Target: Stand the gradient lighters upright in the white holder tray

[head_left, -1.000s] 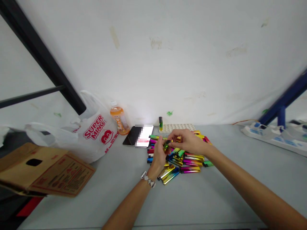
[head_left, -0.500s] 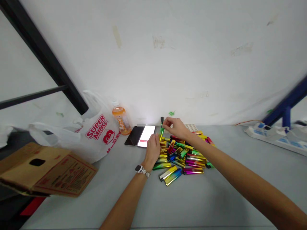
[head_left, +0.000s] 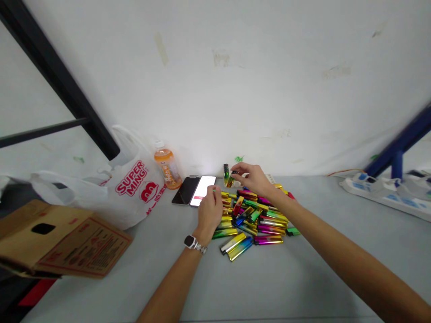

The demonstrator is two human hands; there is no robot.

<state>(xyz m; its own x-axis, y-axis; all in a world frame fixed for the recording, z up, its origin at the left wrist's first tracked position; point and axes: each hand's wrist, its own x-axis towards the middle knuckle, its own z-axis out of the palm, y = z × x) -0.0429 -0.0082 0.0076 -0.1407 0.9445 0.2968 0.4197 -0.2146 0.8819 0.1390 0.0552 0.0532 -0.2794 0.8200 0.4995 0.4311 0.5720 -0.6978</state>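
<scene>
Lighter (head_left: 230, 181) pinched near its black top by the fingertips of my right hand (head_left: 253, 178): it lies just left of that hand, long axis tilted, top leaning right, foot slanting down-left toward the base of an upright lighter (head_left: 226, 174). Whether the two touch I can't tell. My right hand mostly hides the pale tray (head_left: 270, 178). Nearer me lies the heap of lighters (head_left: 255, 216); my left hand (head_left: 210, 211), farther off, curls at its left edge beside the lit phone (head_left: 204, 186), and I can't tell if it grips anything.

2 phones (head_left: 204, 185), 1 bottle (head_left: 168, 169), 1 bag (head_left: 117, 204), 1 box (head_left: 81, 249), perhaps 30 lighters (head_left: 240, 249)
</scene>
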